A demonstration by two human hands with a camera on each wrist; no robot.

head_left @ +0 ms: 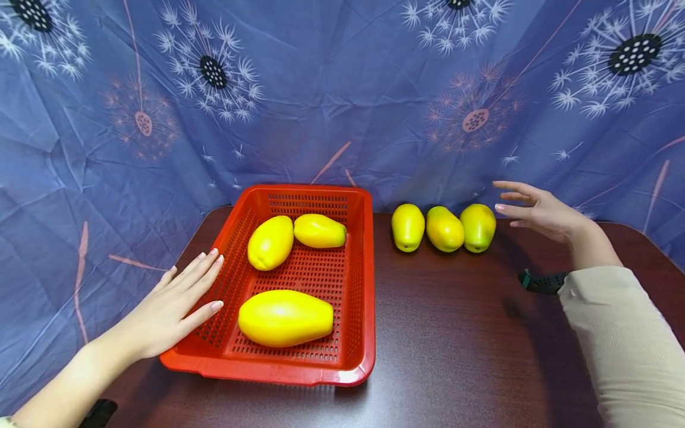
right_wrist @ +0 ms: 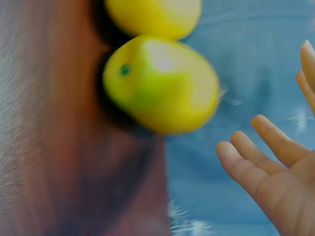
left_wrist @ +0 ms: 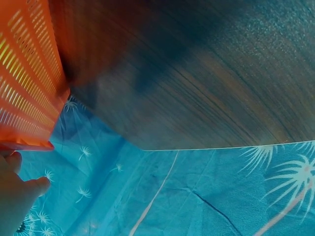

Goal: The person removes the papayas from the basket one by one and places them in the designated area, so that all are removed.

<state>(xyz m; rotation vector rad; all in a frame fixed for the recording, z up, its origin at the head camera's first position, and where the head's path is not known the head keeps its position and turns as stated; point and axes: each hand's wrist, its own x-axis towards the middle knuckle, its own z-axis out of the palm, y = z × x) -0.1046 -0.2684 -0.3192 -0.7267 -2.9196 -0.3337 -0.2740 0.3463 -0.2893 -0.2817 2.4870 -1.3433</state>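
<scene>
Yellow, red, patterned blue
The blue fabric backdrop (head_left: 332, 77) is printed with white and pink dandelions; some oval yellow fruits (head_left: 445, 230) are tinged green; the rectangular plastic basket (head_left: 368, 297) is coloured red.

At the left wrist view's edges, can see only parts of the left hand (left_wrist: 17, 194) and red basket (left_wrist: 30, 74); at the right wrist view's, of the right hand (right_wrist: 288, 189) and blurred upper fruit (right_wrist: 156, 17).

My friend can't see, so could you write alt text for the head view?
A person's left fingers lie over the side of a red basket holding three yellow fruits. The right fingers hover beside three more fruits in a row on a dark table, before blue flowered cloth.
</scene>
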